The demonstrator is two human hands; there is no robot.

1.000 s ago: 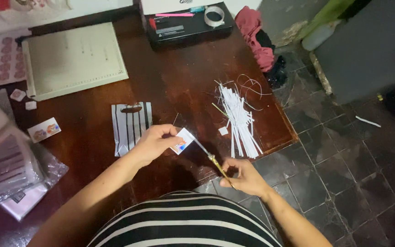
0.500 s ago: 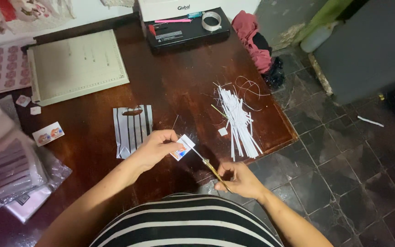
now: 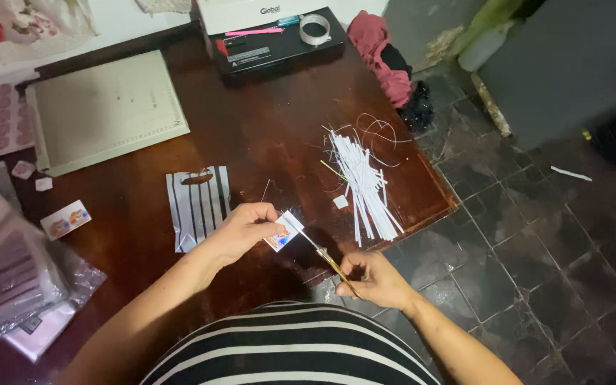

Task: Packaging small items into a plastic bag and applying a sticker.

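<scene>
Both hands lower, nearer body than before. Left hand pinches card over table edge; right hand closed on scissors, blades at card. Card light, thin, bendy; best held by edge.

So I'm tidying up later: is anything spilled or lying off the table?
Yes. White paper strips lie in a loose heap near the table's right edge, and a few strips are scattered on the dark tiled floor. Nothing looks broken.

Left hand pinched a small card over the table while the right hand worked scissors against its edge, paper strips lying nearby.
</scene>
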